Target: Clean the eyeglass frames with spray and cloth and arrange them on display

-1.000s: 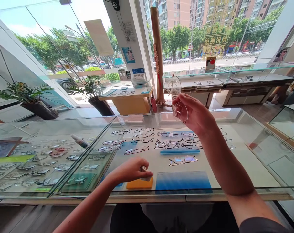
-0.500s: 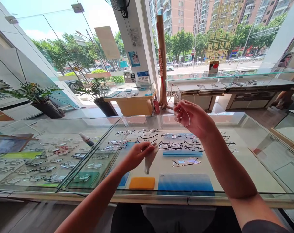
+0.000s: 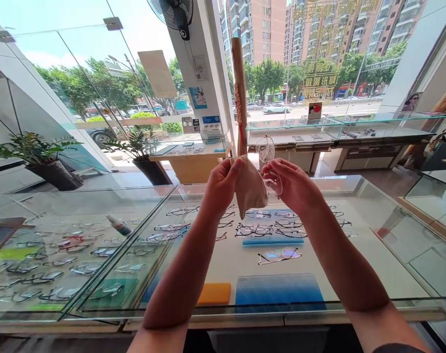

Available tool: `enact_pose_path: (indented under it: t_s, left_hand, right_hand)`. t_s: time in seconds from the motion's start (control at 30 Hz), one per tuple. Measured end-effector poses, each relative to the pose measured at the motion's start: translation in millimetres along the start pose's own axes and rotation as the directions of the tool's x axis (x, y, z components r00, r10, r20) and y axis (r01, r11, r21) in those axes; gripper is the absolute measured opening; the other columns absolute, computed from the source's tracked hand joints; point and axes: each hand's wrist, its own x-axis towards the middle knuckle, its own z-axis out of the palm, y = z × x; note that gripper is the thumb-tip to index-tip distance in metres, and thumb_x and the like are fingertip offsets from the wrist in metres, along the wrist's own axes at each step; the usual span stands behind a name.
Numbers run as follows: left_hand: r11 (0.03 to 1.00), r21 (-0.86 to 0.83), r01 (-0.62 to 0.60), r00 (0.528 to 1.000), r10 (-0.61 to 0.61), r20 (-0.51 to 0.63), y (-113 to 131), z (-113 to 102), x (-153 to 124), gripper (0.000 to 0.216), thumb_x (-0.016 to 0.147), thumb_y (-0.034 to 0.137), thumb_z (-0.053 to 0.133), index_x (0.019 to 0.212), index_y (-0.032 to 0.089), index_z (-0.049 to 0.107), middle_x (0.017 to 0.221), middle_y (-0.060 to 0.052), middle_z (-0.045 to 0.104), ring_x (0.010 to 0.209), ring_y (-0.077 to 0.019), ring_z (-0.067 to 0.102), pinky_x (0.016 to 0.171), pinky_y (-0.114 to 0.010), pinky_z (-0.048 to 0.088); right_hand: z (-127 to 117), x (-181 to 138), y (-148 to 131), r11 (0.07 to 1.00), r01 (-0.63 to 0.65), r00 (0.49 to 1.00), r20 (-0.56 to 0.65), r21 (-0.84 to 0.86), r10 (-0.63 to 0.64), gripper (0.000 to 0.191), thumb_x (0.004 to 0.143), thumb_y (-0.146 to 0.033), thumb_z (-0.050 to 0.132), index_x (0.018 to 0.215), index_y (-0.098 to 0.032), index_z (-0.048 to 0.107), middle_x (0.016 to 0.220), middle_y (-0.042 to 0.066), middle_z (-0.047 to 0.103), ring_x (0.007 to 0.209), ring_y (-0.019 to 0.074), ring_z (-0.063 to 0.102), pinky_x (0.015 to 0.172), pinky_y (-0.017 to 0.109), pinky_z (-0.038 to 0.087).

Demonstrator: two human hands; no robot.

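My left hand (image 3: 225, 181) is closed on the upper part of a pale grey cleaning cloth (image 3: 250, 189), which hangs down between my two hands. My right hand (image 3: 292, 184) pinches a pair of thin-rimmed eyeglasses (image 3: 266, 148) near the middle of the frame. One lens points up and the other sits lower, beside my fingers. The cloth's right edge overlaps the glasses in view; whether it touches them I cannot tell. Both hands are raised above the glass display case (image 3: 355, 235).
Rows of eyeglasses (image 3: 254, 229) lie in the case. Toward the front are single glasses (image 3: 281, 255), an orange case (image 3: 214, 293) and a blue sheet (image 3: 278, 291). A spray bottle (image 3: 119, 224) is at the left. Beyond stand potted plants (image 3: 54, 166) and a wooden post (image 3: 238, 98).
My left hand has risen and moved right, bringing the cloth up beside the eyeglasses. My right hand still holds the glasses, slightly lower in view. The camera view has shifted slightly.
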Motion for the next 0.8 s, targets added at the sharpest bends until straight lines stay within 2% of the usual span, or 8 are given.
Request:
enact_pose_path:
  t_s: [0.13,0.27,0.37,0.43,0.57,0.63,0.73,0.8]
  left_hand:
    - [0.999,-0.033,-0.006,0.998,0.008,0.063,3.9,11.3,-9.2,0.049,0.086,0.065,0.082,0.085,0.020,0.063,0.074,0.000,0.060,0.062,-0.0109,0.054,0.052,-0.021,0.046]
    - [0.997,-0.021,-0.075,0.990,0.077,0.118,2.4,19.7,-21.6,0.049,0.089,0.063,0.079,0.082,0.020,0.058,0.078,0.000,0.061,0.070,-0.0117,0.058,0.061,-0.023,0.052]
    - [0.992,0.032,-0.125,0.983,0.119,0.138,-1.7,24.8,-26.5,0.044,0.092,0.060,0.078,0.087,0.020,0.062,0.083,-0.001,0.064,0.077,-0.0139,0.062,0.070,-0.026,0.056]
    - [0.981,0.094,-0.168,0.977,0.153,0.151,-5.4,27.3,-28.0,0.040,0.097,0.059,0.073,0.090,0.019,0.068,0.095,-0.005,0.068,0.086,-0.0170,0.065,0.076,-0.030,0.058]
    - [0.941,0.174,-0.291,0.955,0.276,0.106,-11.9,31.2,-28.9,0.053,0.107,0.057,0.054,0.076,0.019,0.072,0.111,-0.011,0.068,0.104,-0.0214,0.066,0.086,-0.035,0.058]
    - [0.939,0.174,-0.298,0.955,0.294,0.047,-13.8,33.4,-29.1,0.046,0.105,0.053,0.061,0.076,0.020,0.072,0.105,-0.009,0.068,0.100,-0.0200,0.066,0.084,-0.034,0.058]
    - [0.961,0.102,-0.256,0.965,0.260,-0.033,-15.5,36.4,-29.0,0.030,0.092,0.046,0.081,0.086,0.021,0.065,0.096,-0.003,0.068,0.093,-0.0172,0.067,0.079,-0.031,0.058]
    - [0.976,0.048,-0.214,0.975,0.216,-0.056,-16.6,37.3,-28.3,0.037,0.083,0.042,0.090,0.093,0.022,0.060,0.097,-0.001,0.067,0.093,-0.0161,0.069,0.077,-0.028,0.058]
  right_hand:
    - [-2.6,4.2,7.9,0.997,0.063,0.995,-0.078,-0.047,-0.066,0.024,0.078,-0.049,0.092,0.081,-0.028,0.080,0.091,0.001,0.076,0.083,0.0161,0.064,0.080,0.034,0.051]
    - [-3.7,7.8,17.4,0.983,0.141,0.975,-0.158,-0.117,-0.158,0.025,0.079,-0.050,0.090,0.080,-0.028,0.079,0.089,-0.001,0.074,0.080,0.0147,0.060,0.081,0.033,0.049]
    - [-2.5,9.0,21.0,0.977,0.174,0.957,-0.211,-0.124,-0.197,0.025,0.079,-0.047,0.091,0.077,-0.027,0.077,0.085,-0.001,0.070,0.077,0.0141,0.056,0.078,0.032,0.048]
    - [-1.2,9.2,22.2,0.974,0.191,0.944,-0.249,-0.118,-0.216,0.024,0.080,-0.045,0.091,0.078,-0.027,0.076,0.084,-0.001,0.069,0.075,0.0136,0.055,0.076,0.032,0.048]
    - [2.3,8.3,24.2,0.974,0.205,0.936,-0.270,-0.100,-0.224,0.023,0.081,-0.045,0.090,0.080,-0.027,0.076,0.085,-0.001,0.068,0.074,0.0138,0.056,0.073,0.032,0.049]
    - [4.6,7.3,25.0,0.977,0.200,0.942,-0.260,-0.076,-0.213,0.023,0.080,-0.045,0.090,0.080,-0.027,0.075,0.085,-0.001,0.069,0.074,0.0137,0.057,0.073,0.031,0.049]
    - [8.1,5.9,25.7,0.985,0.172,0.959,-0.227,-0.002,-0.168,0.025,0.077,-0.043,0.092,0.077,-0.026,0.074,0.084,-0.002,0.068,0.073,0.0125,0.056,0.070,0.029,0.049]
    - [9.4,5.6,25.8,0.986,0.162,0.966,-0.212,0.040,-0.150,0.025,0.076,-0.041,0.094,0.076,-0.025,0.074,0.083,-0.002,0.068,0.072,0.0116,0.056,0.069,0.027,0.048]
